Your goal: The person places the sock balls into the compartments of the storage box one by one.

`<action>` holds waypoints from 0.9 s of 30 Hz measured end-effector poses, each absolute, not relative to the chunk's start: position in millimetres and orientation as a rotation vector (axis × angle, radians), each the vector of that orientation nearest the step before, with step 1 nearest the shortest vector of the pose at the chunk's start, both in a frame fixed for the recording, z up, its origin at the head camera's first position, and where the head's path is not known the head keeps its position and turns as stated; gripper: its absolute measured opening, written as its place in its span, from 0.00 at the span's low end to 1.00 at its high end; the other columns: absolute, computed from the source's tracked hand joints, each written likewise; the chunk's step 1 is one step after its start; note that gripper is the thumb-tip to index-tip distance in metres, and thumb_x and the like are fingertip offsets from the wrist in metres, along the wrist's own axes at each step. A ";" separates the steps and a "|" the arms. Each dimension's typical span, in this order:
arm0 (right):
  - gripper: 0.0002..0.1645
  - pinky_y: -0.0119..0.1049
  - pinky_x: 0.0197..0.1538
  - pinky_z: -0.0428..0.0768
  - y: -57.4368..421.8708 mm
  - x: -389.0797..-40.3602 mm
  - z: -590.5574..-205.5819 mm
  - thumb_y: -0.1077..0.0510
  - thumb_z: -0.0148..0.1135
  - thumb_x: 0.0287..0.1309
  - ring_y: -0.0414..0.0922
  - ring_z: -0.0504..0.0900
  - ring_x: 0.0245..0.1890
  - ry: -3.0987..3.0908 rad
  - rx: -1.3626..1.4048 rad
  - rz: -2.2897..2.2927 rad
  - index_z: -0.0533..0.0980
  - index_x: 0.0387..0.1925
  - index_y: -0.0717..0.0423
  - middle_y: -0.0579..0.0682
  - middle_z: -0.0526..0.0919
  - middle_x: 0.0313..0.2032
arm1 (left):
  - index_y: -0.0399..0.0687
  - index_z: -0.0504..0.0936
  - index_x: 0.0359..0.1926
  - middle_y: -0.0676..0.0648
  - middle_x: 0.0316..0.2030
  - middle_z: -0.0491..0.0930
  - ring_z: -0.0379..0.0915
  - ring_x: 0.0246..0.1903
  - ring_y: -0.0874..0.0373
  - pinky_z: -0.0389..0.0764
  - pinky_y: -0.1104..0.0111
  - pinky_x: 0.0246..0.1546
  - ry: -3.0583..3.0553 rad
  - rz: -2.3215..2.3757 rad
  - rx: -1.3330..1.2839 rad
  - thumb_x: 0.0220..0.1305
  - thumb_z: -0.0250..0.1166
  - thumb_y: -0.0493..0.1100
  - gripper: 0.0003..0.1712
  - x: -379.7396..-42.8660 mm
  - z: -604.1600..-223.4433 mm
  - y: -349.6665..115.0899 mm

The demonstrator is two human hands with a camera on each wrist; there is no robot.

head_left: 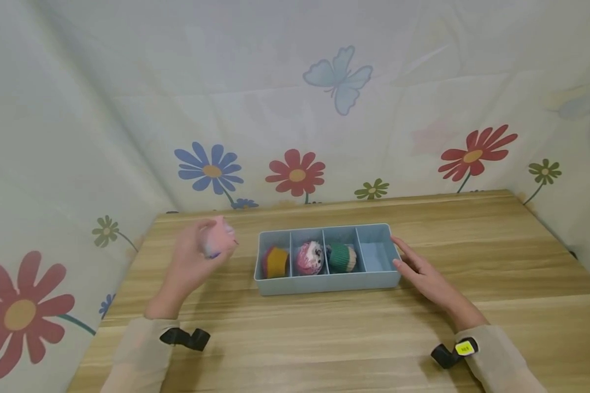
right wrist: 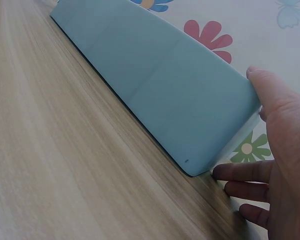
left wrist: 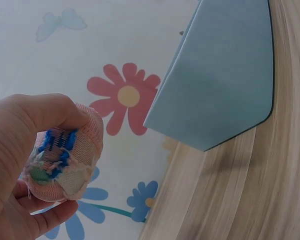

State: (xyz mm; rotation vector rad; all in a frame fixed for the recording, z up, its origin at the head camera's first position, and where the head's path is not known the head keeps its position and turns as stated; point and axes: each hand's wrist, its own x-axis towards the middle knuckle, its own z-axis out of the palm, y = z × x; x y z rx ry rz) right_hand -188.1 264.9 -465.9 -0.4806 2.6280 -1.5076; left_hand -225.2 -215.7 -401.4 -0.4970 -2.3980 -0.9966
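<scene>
My left hand [head_left: 187, 265] holds a balled pink sock [head_left: 221, 236] above the table, left of a light blue divided box [head_left: 329, 283]. Blue, white and green patches show on this sock in the left wrist view, with the thumb and fingers curled round it. In the box's left compartment sits a balled mustard and red sock [head_left: 277, 262]. Beside it lie a pink and white one [head_left: 310, 258] and a green one [head_left: 341, 257], each in its own compartment. The rightmost compartment holds nothing. With fingers nearly straight, my right hand [head_left: 430, 279] touches the box's right end.
The box stands on a wood-grain table [head_left: 314, 338]. Behind and beside the table hangs a pale curtain [head_left: 255, 109] printed with flowers and a butterfly. Each sleeve carries a black wrist strap, the left strap [head_left: 184, 338] and the right strap [head_left: 454, 352].
</scene>
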 end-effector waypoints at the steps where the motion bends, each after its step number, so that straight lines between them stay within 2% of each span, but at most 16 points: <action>1: 0.34 0.63 0.57 0.61 265.2 -188.2 -466.1 0.50 0.46 0.69 0.63 0.61 0.62 2.629 -0.481 -1.508 0.46 0.72 0.37 0.65 0.58 0.65 | 0.34 0.73 0.50 0.39 0.47 0.75 0.68 0.46 0.48 0.68 0.54 0.45 -2.398 -0.990 -0.509 0.38 0.78 0.43 0.36 -225.2 -401.1 -213.5; 9: 0.35 0.64 0.58 0.60 265.2 -188.7 -466.0 0.49 0.46 0.69 0.64 0.59 0.63 2.632 -0.479 -1.502 0.46 0.72 0.37 0.64 0.53 0.67 | 0.35 0.72 0.51 0.39 0.49 0.73 0.66 0.48 0.46 0.66 0.52 0.47 -2.399 -0.996 -0.555 0.38 0.78 0.40 0.37 -221.8 -400.0 -198.8; 20: 0.35 0.64 0.57 0.61 265.3 -190.3 -466.3 0.50 0.46 0.69 0.64 0.61 0.62 2.650 -0.475 -1.479 0.46 0.72 0.40 0.66 0.56 0.66 | 0.38 0.71 0.54 0.41 0.49 0.73 0.66 0.45 0.49 0.70 0.55 0.40 -2.424 -0.991 -0.648 0.40 0.76 0.41 0.38 -217.7 -393.9 -173.5; 27: 0.35 0.64 0.57 0.60 264.5 -187.7 -463.5 0.50 0.47 0.69 0.65 0.59 0.62 2.625 -0.485 -1.511 0.46 0.72 0.39 0.64 0.53 0.67 | 0.39 0.71 0.55 0.41 0.50 0.73 0.66 0.47 0.49 0.71 0.53 0.44 -2.439 -1.005 -0.660 0.41 0.77 0.44 0.39 -216.7 -386.6 -159.2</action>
